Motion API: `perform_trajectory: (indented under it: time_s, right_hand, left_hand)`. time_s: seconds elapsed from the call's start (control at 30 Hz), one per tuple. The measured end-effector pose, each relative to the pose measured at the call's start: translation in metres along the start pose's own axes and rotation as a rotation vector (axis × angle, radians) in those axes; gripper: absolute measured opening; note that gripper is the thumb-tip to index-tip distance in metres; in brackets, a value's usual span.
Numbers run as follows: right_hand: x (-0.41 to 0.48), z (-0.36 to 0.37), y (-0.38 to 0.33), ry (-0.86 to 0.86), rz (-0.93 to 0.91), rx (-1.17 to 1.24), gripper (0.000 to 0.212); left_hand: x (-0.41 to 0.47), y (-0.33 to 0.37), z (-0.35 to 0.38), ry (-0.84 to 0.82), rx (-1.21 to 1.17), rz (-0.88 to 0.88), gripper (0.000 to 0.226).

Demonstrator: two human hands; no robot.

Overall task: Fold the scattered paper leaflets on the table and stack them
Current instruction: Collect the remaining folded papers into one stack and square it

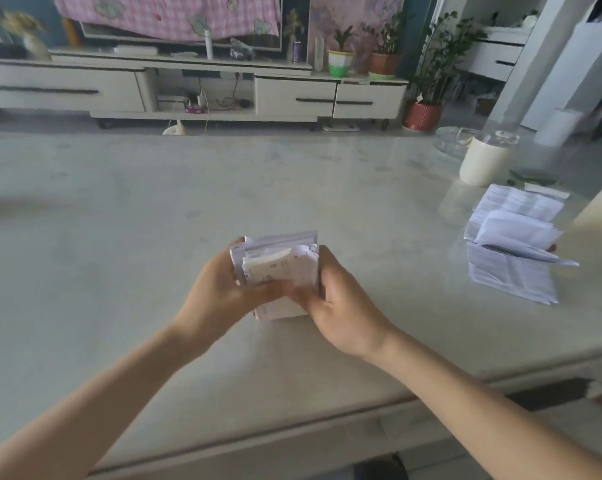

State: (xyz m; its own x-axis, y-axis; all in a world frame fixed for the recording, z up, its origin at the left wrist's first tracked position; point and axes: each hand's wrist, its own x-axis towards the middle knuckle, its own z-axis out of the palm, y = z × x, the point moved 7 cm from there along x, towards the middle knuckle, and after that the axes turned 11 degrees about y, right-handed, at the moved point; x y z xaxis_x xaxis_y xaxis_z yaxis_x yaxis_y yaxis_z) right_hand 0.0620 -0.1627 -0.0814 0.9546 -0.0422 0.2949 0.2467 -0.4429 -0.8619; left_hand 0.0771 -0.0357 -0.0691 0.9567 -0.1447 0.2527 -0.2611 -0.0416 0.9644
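Observation:
A small stack of folded white leaflets (278, 268) stands at the middle of the pale table (119, 237). My left hand (223, 296) grips its left side, fingers curled round the far edge. My right hand (341, 303) grips the right side, thumb across the front of the top leaflet. The top leaflet curls up slightly. Off to the right lies a loose heap of unfolded printed leaflets (514, 244), spread open and overlapping, well apart from both hands.
A cream cup with a clear lid (486, 161) stands at the far right beside a glass ashtray (455, 140). The table's near edge (292, 424) runs diagonally below my forearms. A TV cabinet and potted plants (427, 98) stand beyond the table.

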Motion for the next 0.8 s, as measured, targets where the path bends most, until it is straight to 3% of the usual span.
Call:
perform_trajectory:
  time_s: [0.1,0.23,0.43,0.57,0.67,0.8]
  right_hand:
    - [0.007,-0.012,0.005,-0.027,0.037,0.053,0.039]
    - [0.008,-0.018,0.017,-0.042,0.066,0.065,0.048]
    - [0.005,-0.033,0.034,0.025,0.087,0.073,0.051]
    - [0.0,-0.025,0.037,0.013,0.093,0.075,0.046]
    - [0.004,-0.033,0.035,-0.009,0.14,0.134,0.045]
    - [0.004,-0.044,0.039,0.117,0.316,0.501,0.042]
  left_hand:
    - [0.01,0.012,0.01,-0.106,-0.057,-0.033,0.053]
    - [0.02,0.018,0.03,-0.014,-0.153,-0.041,0.04]
    - [0.018,0.008,0.06,0.145,-0.217,-0.035,0.052]
    - [0.016,0.005,0.067,0.214,-0.114,0.023,0.023]
    - [0.017,-0.001,0.06,0.338,-0.168,-0.088,0.012]
    - [0.021,-0.015,0.068,0.384,-0.574,-0.381,0.022]
